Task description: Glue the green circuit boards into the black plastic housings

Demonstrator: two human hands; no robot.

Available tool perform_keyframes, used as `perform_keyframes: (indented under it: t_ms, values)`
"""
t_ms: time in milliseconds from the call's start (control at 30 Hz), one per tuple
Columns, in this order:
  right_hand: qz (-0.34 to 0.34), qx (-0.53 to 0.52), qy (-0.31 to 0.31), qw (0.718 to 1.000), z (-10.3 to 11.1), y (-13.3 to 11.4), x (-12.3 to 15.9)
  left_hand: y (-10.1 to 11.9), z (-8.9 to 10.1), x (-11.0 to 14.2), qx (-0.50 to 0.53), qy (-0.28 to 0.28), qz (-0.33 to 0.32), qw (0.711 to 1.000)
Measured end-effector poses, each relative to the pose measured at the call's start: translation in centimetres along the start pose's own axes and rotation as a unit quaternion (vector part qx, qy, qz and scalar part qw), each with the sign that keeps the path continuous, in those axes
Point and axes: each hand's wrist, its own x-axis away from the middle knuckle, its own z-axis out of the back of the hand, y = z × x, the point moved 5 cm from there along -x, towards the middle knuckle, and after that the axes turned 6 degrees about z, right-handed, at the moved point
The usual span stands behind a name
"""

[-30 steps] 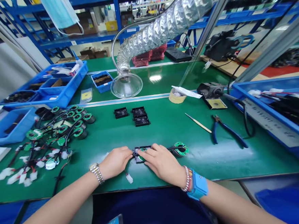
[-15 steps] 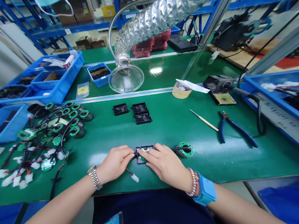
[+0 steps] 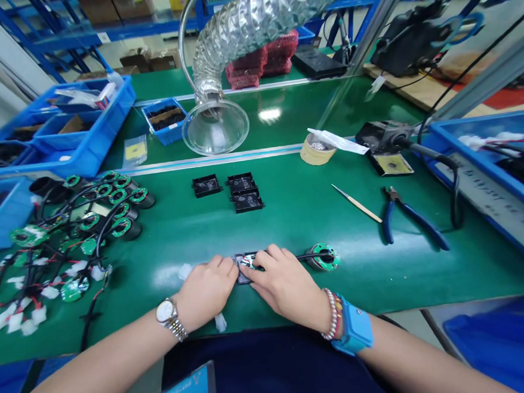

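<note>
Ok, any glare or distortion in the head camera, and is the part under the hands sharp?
Head view: wide lens bends blue shelving; glare marks the green bench mat and fume hood; the black housing between left hand and right hand is partly hidden, soft.

From the right hand (image 3: 286,284) to the blue-handled pliers (image 3: 402,219): green mat (image 3: 362,279), a wired coil (image 3: 323,257) between.

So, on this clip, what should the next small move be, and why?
Probably press the wires down into the black plastic housing with the right hand: they seem to stand proud of its open top, while the left hand steadies its edge.
</note>
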Motion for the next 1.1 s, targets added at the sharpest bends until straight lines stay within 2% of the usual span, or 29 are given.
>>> perform_keyframes:
  t_ms: [100, 167, 267, 333, 400, 467, 533, 633, 733, 800, 1000, 1100]
  values:
    - [0.005, -0.004, -0.005, 1.000, 0.7, -0.1, 0.1, 0.0, 0.4, 0.4, -0.008, 0.012, 0.012, 1.000]
    - [0.029, -0.023, 0.007, 0.999, 2.0, 0.4, 1.1, -0.5, 1.0, 0.9, 0.015, 0.037, 0.026, 0.999]
    - [0.031, -0.059, 0.070, 0.995, 5.0, 3.1, 4.2, -1.1, 1.7, 1.6, 0.083, 0.097, 0.023, 0.992]
    - [-0.020, -0.079, 0.099, 0.992, 6.0, 5.8, 6.5, -0.9, 1.6, 1.7, 0.119, 0.125, -0.007, 0.985]
    - [-0.070, -0.108, 0.084, 0.988, 5.4, 8.0, 8.2, -0.5, 1.1, 1.3, 0.131, 0.140, -0.031, 0.981]
    - [-0.103, -0.143, 0.070, 0.982, 3.8, 9.2, 9.0, -0.1, 0.4, 0.9, 0.124, 0.149, -0.041, 0.980]
    - [-0.113, -0.165, 0.087, 0.976, 2.7, 9.4, 9.1, 0.1, -0.2, 0.8, 0.110, 0.154, -0.050, 0.981]
    - [-0.063, -0.128, 0.103, 0.984, 2.6, 8.2, 8.8, 0.4, -0.6, 1.9, 0.098, 0.152, -0.067, 0.981]
    - [0.010, -0.045, 0.046, 0.998, 3.5, 6.6, 8.9, 0.8, -1.0, 3.9, 0.099, 0.142, -0.072, 0.982]
    - [0.031, -0.022, 0.008, 0.999, 3.9, 6.1, 9.1, 1.2, -1.2, 4.9, 0.102, 0.134, -0.078, 0.983]
    - [0.009, -0.121, -0.018, 0.992, 3.9, 6.6, 8.9, 1.7, -1.4, 5.0, 0.090, 0.134, -0.098, 0.982]
    - [-0.002, -0.132, -0.014, 0.991, 4.0, 6.7, 8.8, 1.6, -1.3, 4.9, 0.099, 0.135, -0.099, 0.981]
